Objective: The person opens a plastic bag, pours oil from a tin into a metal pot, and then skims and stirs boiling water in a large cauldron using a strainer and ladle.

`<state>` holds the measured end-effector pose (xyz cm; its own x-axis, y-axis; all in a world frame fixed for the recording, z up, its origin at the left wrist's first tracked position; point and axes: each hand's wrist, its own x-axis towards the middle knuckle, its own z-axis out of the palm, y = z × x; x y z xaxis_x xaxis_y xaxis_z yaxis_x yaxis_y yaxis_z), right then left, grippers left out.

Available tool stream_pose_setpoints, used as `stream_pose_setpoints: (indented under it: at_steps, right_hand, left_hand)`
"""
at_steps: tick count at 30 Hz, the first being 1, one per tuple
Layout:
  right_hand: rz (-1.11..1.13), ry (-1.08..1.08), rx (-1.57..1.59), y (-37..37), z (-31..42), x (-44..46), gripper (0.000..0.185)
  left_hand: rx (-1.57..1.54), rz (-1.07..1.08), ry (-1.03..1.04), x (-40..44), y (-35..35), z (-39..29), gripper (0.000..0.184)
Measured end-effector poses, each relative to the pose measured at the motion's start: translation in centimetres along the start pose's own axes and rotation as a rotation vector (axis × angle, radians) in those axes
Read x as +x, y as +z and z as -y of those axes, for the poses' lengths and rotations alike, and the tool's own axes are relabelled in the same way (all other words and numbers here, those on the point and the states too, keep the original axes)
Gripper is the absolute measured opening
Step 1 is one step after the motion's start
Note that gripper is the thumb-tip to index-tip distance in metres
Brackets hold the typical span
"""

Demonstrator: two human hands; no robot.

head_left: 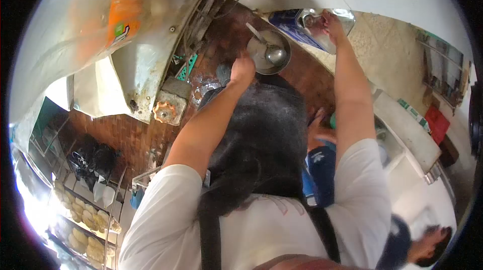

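My left hand (243,71) is closed at the near left rim of a round metal bowl (287,62). Inside the bowl lies a ladle (274,55), its pale handle sticking out over the far left rim. A whitish layer covers part of the bowl's bottom. To the right, my right hand (333,27) has its fingers closed at the top of a shiny rectangular metal tin (313,20) with blue printed sides. The exact grip there is hard to make out. A dark, dusty apron (251,139) hangs down my front.
Another person's hand (320,128) is just right of my apron. A second person (427,245) is at the lower right. Racks with pale round pieces (83,209) stand lower left. A stone block with an orange knob-like piece (165,112) sits left of my arm.
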<state>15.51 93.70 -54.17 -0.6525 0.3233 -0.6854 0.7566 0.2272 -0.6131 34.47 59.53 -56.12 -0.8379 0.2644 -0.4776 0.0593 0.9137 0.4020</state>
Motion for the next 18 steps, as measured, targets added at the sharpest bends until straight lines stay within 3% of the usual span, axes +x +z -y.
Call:
stream_pose_setpoints:
  at_steps: [2, 5, 8, 11, 14, 17, 18]
  right_hand:
    - [0.074, 0.01, 0.023, -1.4, -0.7, 1.2, 0.033]
    - [0.2, 0.019, 0.044, -4.8, -2.3, 3.3, 0.027]
    - [0.095, 0.034, -0.036, -3.8, 2.4, 0.5, 0.017]
    - [-0.046, 0.005, -0.018, -3.3, 2.2, 2.3, 0.019]
    - [-0.07, 0.014, -0.035, -3.9, 1.3, 3.5, 0.027]
    - [-0.068, 0.005, 0.011, -4.0, 2.0, 2.6, 0.03]
    - [-0.064, 0.011, 0.032, -3.7, 1.8, 1.6, 0.031]
  left_hand:
    - [0.081, 0.051, 0.06, -0.7, -0.6, 0.2, 0.024]
    - [-0.162, -0.004, -0.136, -0.4, 2.5, 1.3, 0.033]
    - [0.016, -0.028, 0.012, -0.4, 2.0, 1.5, 0.04]
    - [-0.372, 0.049, -0.256, -0.7, -1.9, -0.1, 0.039]
    - [-0.391, -0.019, -0.237, 0.6, 0.6, -0.1, 0.04]
    - [-0.423, -0.24, -0.178, 2.5, 3.8, -0.3, 0.04]
    - [-0.394, -0.173, -0.171, 3.2, 4.6, -0.2, 0.04]
